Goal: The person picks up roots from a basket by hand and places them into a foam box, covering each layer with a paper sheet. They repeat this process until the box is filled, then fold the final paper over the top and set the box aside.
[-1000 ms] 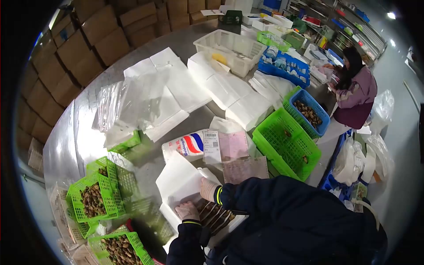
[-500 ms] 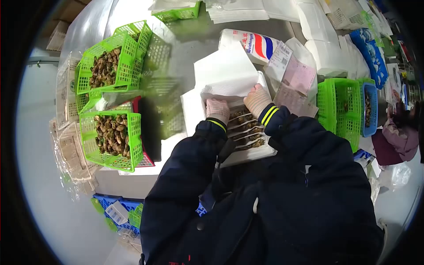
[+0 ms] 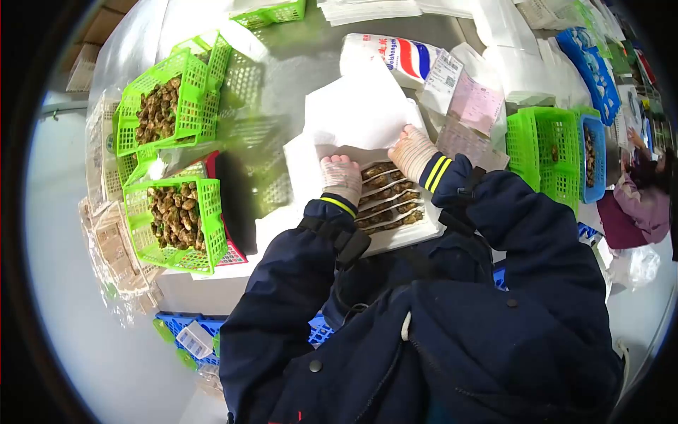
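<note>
Meanwhile, on a steel table (image 3: 296, 71) crowded with green baskets (image 3: 176, 219), the left hand (image 3: 341, 177) and right hand (image 3: 412, 152) are touching a white sheet (image 3: 357, 113) over a foam tray (image 3: 406, 237); whether they are pinching or pressing it is unclear.

Two gloved hands (image 3: 342, 177) (image 3: 412, 150), one white box (image 3: 406, 237), two green baskets (image 3: 157, 106) (image 3: 176, 220) full of shellfish.

**Steel surface, pale floor**

A grey metal surface (image 3: 296, 78) catches glare at its far left. Pale floor (image 3: 63, 283) lies left of the surface, cardboard boxes (image 3: 83, 60) beyond its far-left corner, a blue crate (image 3: 176, 324) below its near edge.
</note>
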Available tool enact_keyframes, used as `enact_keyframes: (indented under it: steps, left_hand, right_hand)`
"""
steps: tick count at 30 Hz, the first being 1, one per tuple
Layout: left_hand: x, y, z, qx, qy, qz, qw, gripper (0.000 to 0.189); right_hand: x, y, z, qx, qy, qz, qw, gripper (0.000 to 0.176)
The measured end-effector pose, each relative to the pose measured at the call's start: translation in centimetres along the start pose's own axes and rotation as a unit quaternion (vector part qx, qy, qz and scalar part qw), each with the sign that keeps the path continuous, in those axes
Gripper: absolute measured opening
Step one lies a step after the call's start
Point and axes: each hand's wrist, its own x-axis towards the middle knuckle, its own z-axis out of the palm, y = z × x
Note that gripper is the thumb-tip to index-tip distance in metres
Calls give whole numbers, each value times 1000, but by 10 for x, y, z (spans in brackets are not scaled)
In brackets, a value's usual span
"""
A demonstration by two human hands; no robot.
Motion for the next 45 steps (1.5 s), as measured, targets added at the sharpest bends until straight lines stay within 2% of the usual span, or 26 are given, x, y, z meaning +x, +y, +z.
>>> enact_keyframes:
  steps: [2,4,5,6,8,9,10,12,14,15,16,17,18,19,20,21,24,25,28,31,33,35,36,38,41,45]
  left_hand:
    - [-7,-7,6,-11,80,34,996,12]
    - [-6,-10,-3,-26,-11,39,999,16]
    - [-10,-11,-14,-59,10,43,997,15]
    - [-14,-13,-22,-93,33,54,994,14]
    - [-13,-11,-6,-125,113,42,985,10]
    - [-13,-10,-13,-108,82,38,990,10]
    - [-13,-11,-20,-86,49,32,995,10]
    - [-13,-14,-17,-89,68,37,993,8]
    - [-15,-15,-13,-79,72,56,993,19]
    - [-15,-16,-17,-66,56,61,994,22]
    - [-15,-16,-17,-55,40,65,996,25]
    - [-13,-19,-10,-30,28,65,997,29]
    - [-11,-19,-13,-8,4,68,998,30]
    - [-10,-21,-11,-8,10,81,997,27]
    - [-9,-24,-8,-8,17,95,995,24]
    - [-7,-25,-7,-13,13,96,995,22]
    - [-7,-27,-7,-30,9,91,995,19]
    - [-6,-26,-9,-32,-2,84,996,19]
    - [-5,-18,-25,-2,-59,65,996,23]
    - [-10,-17,-29,29,-62,71,995,27]
    - [-21,-3,-37,-17,69,124,990,29]
    - [-28,31,-60,-84,119,185,972,29]
    - [-29,48,-69,-116,134,212,961,29]
    - [-32,98,-111,-189,108,248,944,31]
    - [-23,155,-141,-303,63,255,916,35]
    - [-4,222,-160,-548,79,258,792,52]
  right_hand:
    - [2,-6,0,-2,8,29,1000,16]
    - [6,-2,-1,17,-39,-30,999,20]
    - [6,-6,7,1,5,-14,1000,22]
    - [4,-17,29,-134,130,77,979,23]
    - [4,-13,27,-119,79,69,987,26]
    - [11,-16,27,-82,55,27,995,29]
    - [20,-25,41,-92,80,88,989,27]
    - [23,-33,47,-182,38,74,980,24]
    - [-12,-14,-15,65,12,33,997,19]
    - [-26,-6,-18,162,74,40,983,16]
    - [-61,19,-49,297,58,62,951,14]
    - [-90,33,-40,374,156,122,906,17]
    - [-120,62,-54,410,91,201,885,16]
    - [-157,78,-9,249,399,178,864,19]
    - [-192,108,33,204,434,245,843,23]
    - [-229,130,28,342,285,473,760,27]
    - [-329,197,82,361,33,631,685,38]
    - [-344,209,112,344,6,644,684,40]
    - [-340,213,153,260,69,595,757,37]
    - [-301,228,159,243,-24,622,744,19]
    - [-282,233,173,182,-88,642,740,18]
    - [-262,237,233,35,-149,687,710,18]
    - [-271,235,216,35,-148,687,711,18]
    - [-303,220,150,264,-67,607,747,18]
    - [-335,189,106,404,133,593,683,29]
    - [-341,131,33,738,256,407,473,26]
